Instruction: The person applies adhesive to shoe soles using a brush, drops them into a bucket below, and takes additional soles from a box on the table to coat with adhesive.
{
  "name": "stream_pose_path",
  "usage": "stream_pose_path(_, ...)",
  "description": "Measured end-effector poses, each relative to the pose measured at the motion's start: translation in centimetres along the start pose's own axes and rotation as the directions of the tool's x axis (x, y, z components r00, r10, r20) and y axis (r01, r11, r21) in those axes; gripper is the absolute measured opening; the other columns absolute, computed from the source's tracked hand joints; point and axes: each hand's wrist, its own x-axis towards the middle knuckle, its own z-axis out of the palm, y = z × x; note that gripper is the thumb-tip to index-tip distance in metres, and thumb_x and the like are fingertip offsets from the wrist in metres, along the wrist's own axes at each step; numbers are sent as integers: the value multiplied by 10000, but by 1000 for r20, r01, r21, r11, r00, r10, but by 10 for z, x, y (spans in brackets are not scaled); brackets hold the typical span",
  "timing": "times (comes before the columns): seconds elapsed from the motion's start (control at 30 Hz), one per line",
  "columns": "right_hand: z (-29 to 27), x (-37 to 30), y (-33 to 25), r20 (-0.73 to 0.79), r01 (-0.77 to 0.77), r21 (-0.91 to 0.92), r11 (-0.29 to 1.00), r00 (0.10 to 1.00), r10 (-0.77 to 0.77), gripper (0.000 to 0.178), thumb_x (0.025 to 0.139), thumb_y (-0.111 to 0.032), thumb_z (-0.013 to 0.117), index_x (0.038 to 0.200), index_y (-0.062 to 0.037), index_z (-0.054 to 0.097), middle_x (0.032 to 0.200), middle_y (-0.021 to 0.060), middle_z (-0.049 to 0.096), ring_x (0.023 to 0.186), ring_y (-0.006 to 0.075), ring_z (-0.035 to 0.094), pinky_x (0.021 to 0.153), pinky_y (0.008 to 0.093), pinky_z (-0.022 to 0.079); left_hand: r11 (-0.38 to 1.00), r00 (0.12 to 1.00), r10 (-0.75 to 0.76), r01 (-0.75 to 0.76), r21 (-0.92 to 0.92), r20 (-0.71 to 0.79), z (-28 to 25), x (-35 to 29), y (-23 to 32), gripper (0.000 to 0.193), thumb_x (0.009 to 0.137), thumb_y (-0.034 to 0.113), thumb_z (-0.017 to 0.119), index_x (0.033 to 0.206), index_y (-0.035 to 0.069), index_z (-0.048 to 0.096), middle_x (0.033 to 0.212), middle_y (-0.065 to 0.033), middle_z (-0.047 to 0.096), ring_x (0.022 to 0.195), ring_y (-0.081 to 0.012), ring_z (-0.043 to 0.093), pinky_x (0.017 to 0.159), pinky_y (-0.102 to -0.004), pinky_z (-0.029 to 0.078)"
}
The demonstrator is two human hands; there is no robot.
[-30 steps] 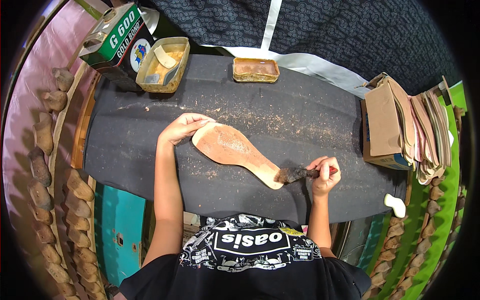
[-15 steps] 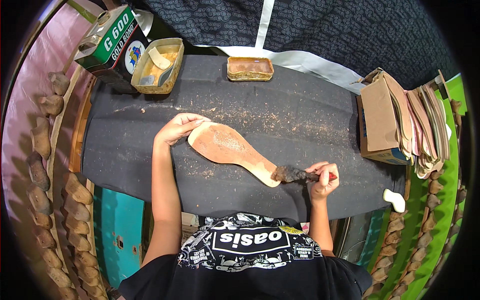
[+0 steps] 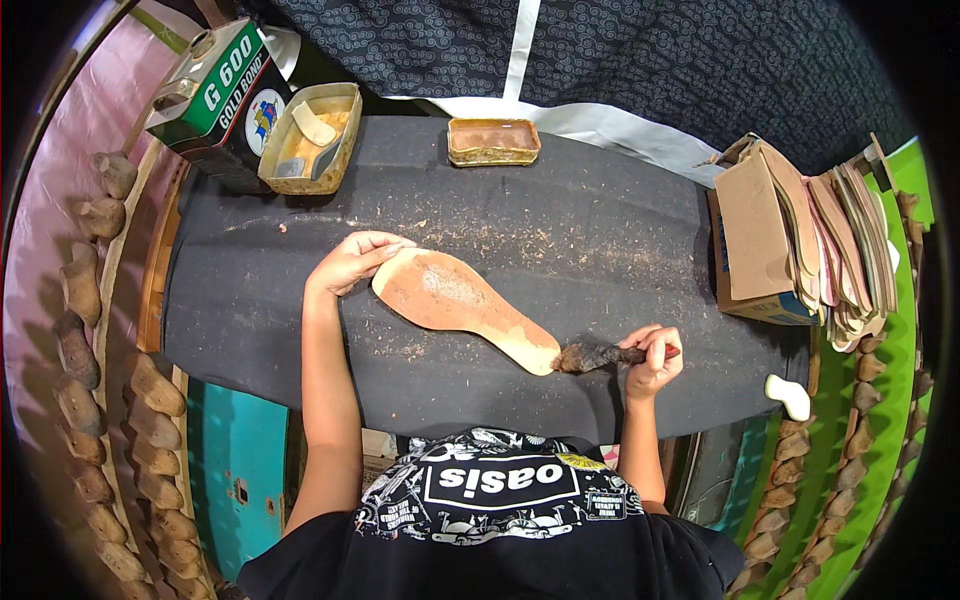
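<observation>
Wooden lasts: at the far left we see rows of them (image 3: 80, 285), brown and foot-shaped.
Metal can: a green, black and white one (image 3: 215, 110) stands at the upper left, just beside a worn tray (image 3: 304, 187) with flat pieces in it.
Left hand: its fingers (image 3: 357, 262) are closed in a pinch on the edge of the sole piece's wide end.
Sole piece: we find it (image 3: 455, 295) over the middle of the dark tabletop (image 3: 640, 205), to the right of the left fingers; whether it rests flat we cannot tell.
Long axis: it slants from the left fingers down toward the right hand; the left is nearer, touching, while the right stands apart with the brush between.
Sole look: tan and thin, broad at the upper left, tapering to a rounded narrow end; a darker, glossy patch covers the broad part, with paler edges.
Small dish: a shallow one (image 3: 493, 157) sits beyond the sole.
Brush: its dark, matted bristles (image 3: 585, 355) meet the narrow end.
Right hand: its fingers (image 3: 655, 360) are curled tightly around the brush's handle.
Cardboard box: at the right (image 3: 755, 235), just beside stacked sole-shaped sheets (image 3: 850, 240).
</observation>
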Motion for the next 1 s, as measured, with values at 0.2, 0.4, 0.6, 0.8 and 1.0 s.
stream_pose_path(0.2, 25, 20, -10, -162, -34, 200, 979, 985, 67, 245, 839, -232, 403, 683, -44, 375, 589, 124, 494, 494, 167, 499, 446, 246, 427, 999, 999, 43, -43, -20, 11, -1, -2, 1, 253, 816, 126, 498, 1002, -43, 528, 941, -75, 580, 849, -112, 551, 752, -221, 433)
stream_pose_path(0.4, 56, 76, 14, -46, -124, 291, 949, 989, 143, 137, 881, -206, 380, 880, -69, 389, 812, 99, 547, 615, 128, 524, 497, 222, 444, 993, 993, 91, -96, -73, -72, 1, -3, -1, 249, 809, 135, 514, 994, -30, 533, 920, -59, 584, 812, -102, 560, 703, -214, 452)
stream_pose_path(0.6, 118, 134, 55, 42, -10, 290, 957, 999, -2, 108, 844, -114, 466, 909, -64, 396, 875, 101, 553, 623, 98, 523, 582, 206, 443, 990, 986, 119, -126, -58, -121, 3, -1, 1, 278, 811, 166, 522, 1013, -26, 526, 935, -64, 583, 822, -103, 561, 702, -216, 456)
stream_pose_path(0.8, 152, 147, 82, 97, -33, 148, 988, 995, 19, 107, 825, -98, 500, 871, -48, 418, 784, 49, 530, 613, 75, 508, 571, 189, 429, 984, 976, 149, -162, -71, -157, 6, -3, 4, 271, 818, 160, 510, 1018, -23, 525, 933, -58, 583, 818, -97, 558, 705, -210, 453)
stream_pose_path(1.0, 155, 148, 93, 119, -10, 13, 1000, 993, 9, 169, 816, -152, 526, 882, -38, 419, 722, 34, 503, 644, 84, 521, 582, 197, 423, 991, 980, 116, -124, -40, -160, 0, -2, 1, 269, 824, 164, 500, 1024, -15, 526, 935, -58, 582, 823, -101, 558, 703, -215, 457)
